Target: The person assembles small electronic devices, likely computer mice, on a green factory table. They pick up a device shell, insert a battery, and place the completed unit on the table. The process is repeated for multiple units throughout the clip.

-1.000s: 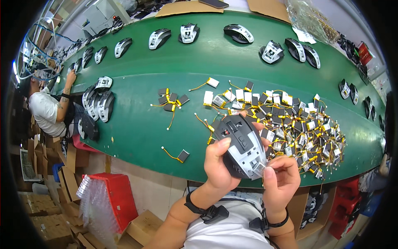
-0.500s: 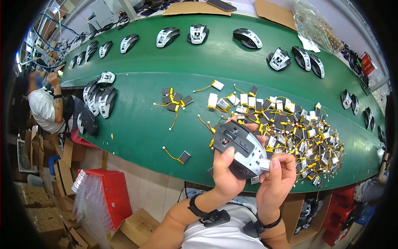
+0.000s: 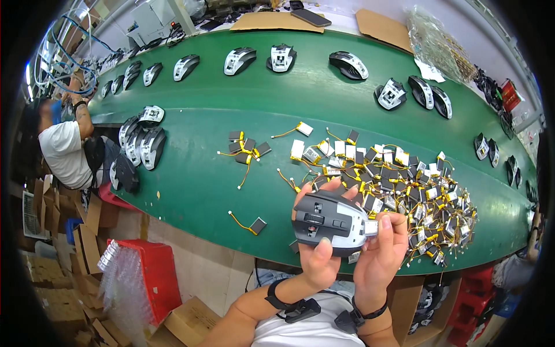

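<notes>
Low over the front of the table, a black and grey computer mouse (image 3: 332, 222) without its top cover lies in my left hand (image 3: 319, 263). The thumb rests on its near side and the fingers wrap round the far side. My right hand (image 3: 381, 248) pinches a small flat silvery battery (image 3: 370, 227) between thumb and forefinger at the mouse's right end. Whether that battery touches the shell or sits partly in it, I cannot tell. Just beyond both hands spreads a pile of similar batteries (image 3: 399, 185) with yellow-taped ends and thin wires.
A loose battery (image 3: 257, 225) and a small cluster (image 3: 245, 147) lie left on the green table (image 3: 196, 156). Several mice (image 3: 139, 141) stand at the left edge, others (image 3: 281, 58) along the back. A person (image 3: 66, 150) sits far left. Below stand a red crate (image 3: 159, 277) and cardboard boxes.
The mouse has turned from a slant to nearly level, with its right end still by the pinched battery. At the far left the other person's arm has gone up. The view has shifted slightly.
</notes>
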Demonstrator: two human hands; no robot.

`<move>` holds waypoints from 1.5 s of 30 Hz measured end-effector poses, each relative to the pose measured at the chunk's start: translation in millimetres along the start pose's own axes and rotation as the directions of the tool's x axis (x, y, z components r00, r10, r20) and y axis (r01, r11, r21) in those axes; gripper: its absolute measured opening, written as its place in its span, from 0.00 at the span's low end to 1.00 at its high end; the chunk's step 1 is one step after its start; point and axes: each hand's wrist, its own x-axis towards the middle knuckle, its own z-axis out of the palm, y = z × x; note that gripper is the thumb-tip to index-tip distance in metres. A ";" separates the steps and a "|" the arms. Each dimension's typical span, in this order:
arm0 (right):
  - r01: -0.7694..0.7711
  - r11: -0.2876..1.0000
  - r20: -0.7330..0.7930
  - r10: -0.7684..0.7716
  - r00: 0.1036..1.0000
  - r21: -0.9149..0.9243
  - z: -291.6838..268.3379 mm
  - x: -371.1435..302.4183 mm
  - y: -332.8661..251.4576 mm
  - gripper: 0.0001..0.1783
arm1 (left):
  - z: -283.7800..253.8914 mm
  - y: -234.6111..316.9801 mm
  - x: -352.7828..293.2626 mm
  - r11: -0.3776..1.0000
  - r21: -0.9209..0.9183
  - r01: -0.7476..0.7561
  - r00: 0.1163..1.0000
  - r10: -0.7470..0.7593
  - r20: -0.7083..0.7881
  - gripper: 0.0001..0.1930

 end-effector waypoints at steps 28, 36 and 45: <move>0.250 0.903 0.528 -0.030 0.849 -0.351 -78.1 23.7 -9.8 0.11 | -18.3 4.3 13.6 0.860 0.080 0.504 0.848 -0.510 0.145 0.24; 0.765 0.408 0.715 -0.305 0.629 -0.498 -18.6 2.3 -45.1 0.07 | -12.8 8.4 25.1 0.871 0.013 0.492 0.866 -0.490 0.099 0.24; 0.956 0.097 0.945 -0.153 0.289 -0.276 0.1 21.1 -92.3 0.13 | -9.0 15.6 39.6 0.723 -0.125 0.680 0.732 -0.661 0.164 0.25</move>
